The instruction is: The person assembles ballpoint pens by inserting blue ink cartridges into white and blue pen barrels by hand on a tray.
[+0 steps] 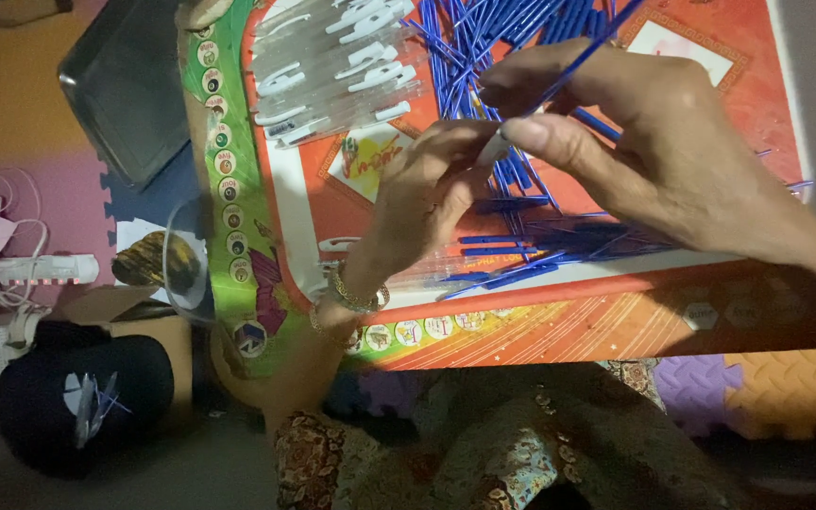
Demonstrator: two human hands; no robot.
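My left hand is closed around a clear pen barrel above a colourful low table. My right hand pinches a thin blue ink refill between thumb and fingers, its lower end at the barrel's mouth. A heap of blue refills lies spread over the table's middle and front. A row of clear pen barrels with white clips lies at the table's far left. A gold bracelet circles my left wrist.
A dark tray lies on the foam floor mat to the left. A black cap sits at lower left beside a cardboard box. White cables and a power strip are at far left. My patterned trousers fill the bottom.
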